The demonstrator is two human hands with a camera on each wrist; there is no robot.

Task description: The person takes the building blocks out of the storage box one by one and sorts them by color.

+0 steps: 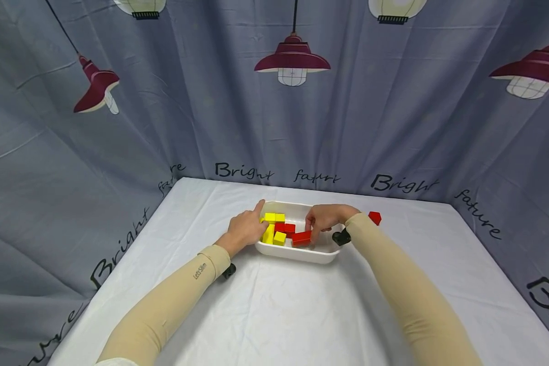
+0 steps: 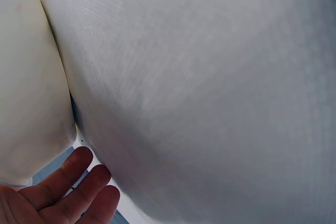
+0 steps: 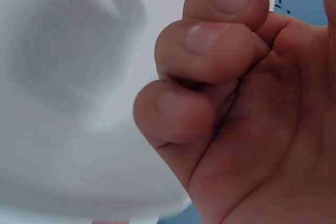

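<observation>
A white rectangular tray [image 1: 302, 255] stands on the table with several yellow blocks [image 1: 268, 234] at its left end and red blocks [image 1: 290, 229] beside them. My left hand [image 1: 244, 229] holds the tray's left end, thumb over the rim and index finger along the outside. Its other fingers [image 2: 100, 195] show beside the tray's outer wall in the left wrist view. Reaching into the tray from the right, my right hand [image 1: 325, 217] pinches a red block [image 1: 301, 238] between thumb and index finger. Its other fingers [image 3: 184, 111] are curled toward the palm.
Another red block [image 1: 374, 218] lies on the table to the right of the tray, partly behind the right sleeve. A white cloth [image 1: 293, 310] covers the table. Grey-blue curtains [image 1: 219, 101] printed with lamps and lettering hang behind and at both sides.
</observation>
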